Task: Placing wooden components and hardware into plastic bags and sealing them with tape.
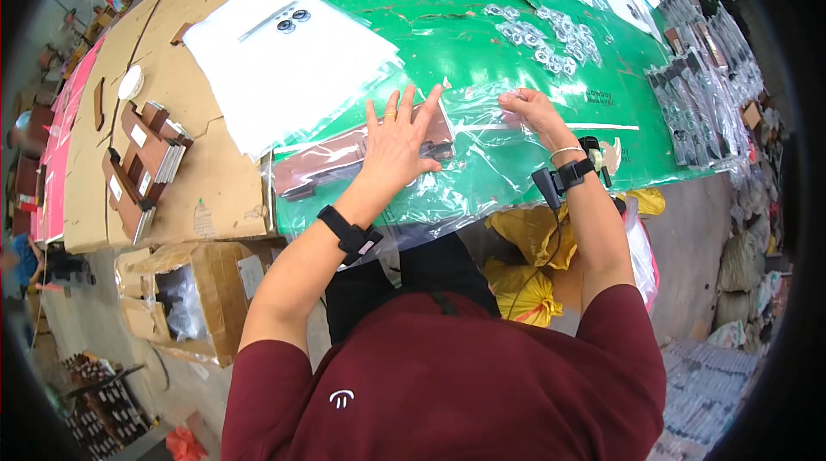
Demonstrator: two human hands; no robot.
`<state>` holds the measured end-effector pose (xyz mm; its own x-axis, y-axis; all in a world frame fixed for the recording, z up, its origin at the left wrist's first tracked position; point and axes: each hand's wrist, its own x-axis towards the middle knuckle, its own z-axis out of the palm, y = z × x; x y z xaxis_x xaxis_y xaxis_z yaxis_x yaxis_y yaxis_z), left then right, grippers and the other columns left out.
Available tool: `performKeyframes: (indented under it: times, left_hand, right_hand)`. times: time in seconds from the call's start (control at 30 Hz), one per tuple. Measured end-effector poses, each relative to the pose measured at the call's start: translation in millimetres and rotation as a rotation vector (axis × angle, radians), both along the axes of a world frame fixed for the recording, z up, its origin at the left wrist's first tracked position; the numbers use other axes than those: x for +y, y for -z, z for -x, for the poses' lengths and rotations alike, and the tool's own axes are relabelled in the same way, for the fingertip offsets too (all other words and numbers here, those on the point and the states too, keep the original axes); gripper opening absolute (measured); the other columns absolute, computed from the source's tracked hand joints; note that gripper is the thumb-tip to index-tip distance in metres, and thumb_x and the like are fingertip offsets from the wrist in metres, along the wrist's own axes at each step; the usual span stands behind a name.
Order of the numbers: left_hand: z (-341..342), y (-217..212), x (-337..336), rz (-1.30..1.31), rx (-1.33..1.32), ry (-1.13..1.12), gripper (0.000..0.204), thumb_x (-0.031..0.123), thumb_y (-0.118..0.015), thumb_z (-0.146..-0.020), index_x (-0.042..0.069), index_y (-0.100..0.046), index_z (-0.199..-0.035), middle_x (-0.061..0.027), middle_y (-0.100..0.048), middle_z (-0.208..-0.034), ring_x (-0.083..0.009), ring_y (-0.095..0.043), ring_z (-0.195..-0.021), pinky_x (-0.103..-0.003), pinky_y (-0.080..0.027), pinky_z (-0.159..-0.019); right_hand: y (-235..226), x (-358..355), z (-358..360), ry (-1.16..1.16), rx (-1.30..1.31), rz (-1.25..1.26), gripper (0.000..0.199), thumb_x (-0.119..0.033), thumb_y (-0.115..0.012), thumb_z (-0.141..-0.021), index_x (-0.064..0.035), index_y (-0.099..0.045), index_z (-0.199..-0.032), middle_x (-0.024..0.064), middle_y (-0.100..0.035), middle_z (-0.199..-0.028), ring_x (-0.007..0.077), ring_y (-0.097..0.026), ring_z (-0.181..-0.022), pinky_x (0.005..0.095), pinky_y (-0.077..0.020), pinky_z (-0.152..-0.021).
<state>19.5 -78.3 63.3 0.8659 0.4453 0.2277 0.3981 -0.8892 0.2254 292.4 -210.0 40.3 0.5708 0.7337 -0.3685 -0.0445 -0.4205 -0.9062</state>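
A long brown wooden piece with dark fittings lies inside a clear plastic bag at the table's near edge. My left hand rests flat on the bagged piece with its fingers spread. At the bag's right end, my right hand pinches the thin plastic between thumb and fingers. Part of the brown piece is hidden beneath my left hand. Just beyond it, a stack of flat clear bags over white sheets lies on the table.
Several brown pieces with labels are stacked on the cardboard at left. Small bagged metal parts lie on the green table top. Filled plastic packs are piled at right. An open carton and yellow sacks stand below the edge.
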Motion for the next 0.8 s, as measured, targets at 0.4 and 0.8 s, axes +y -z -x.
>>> performKeyframes:
  times: [0.4,0.8]
  left_hand:
    - [-3.0,27.5,16.0,0.005,-0.048,0.047,0.119,0.035,-0.090,-0.061,0.014,-0.024,-0.157,-0.0101,-0.056,-0.114,-0.0292,-0.056,-0.105,-0.044,-0.039,-0.093]
    - [9.4,28.6,14.2,-0.098,-0.162,0.110,0.093,0.060,-0.069,-0.079,0.023,-0.032,-0.155,-0.0093,-0.040,-0.154,-0.0331,-0.037,-0.142,-0.063,-0.020,-0.115]
  right_hand:
    - [-1.8,-6.7,5.9,0.002,-0.031,-0.201,0.020,-0.021,-0.077,-0.087,-0.0053,-0.067,-0.094,-0.0014,-0.065,-0.083,0.0062,-0.058,-0.072,0.0217,-0.0460,-0.066]
    - [-5.1,-9.9,7.7,-0.002,-0.045,-0.152,0.025,-0.027,-0.075,-0.090,-0.0045,-0.070,-0.099,-0.0031,-0.066,-0.087,0.0055,-0.060,-0.078,0.0218,-0.0477,-0.070]
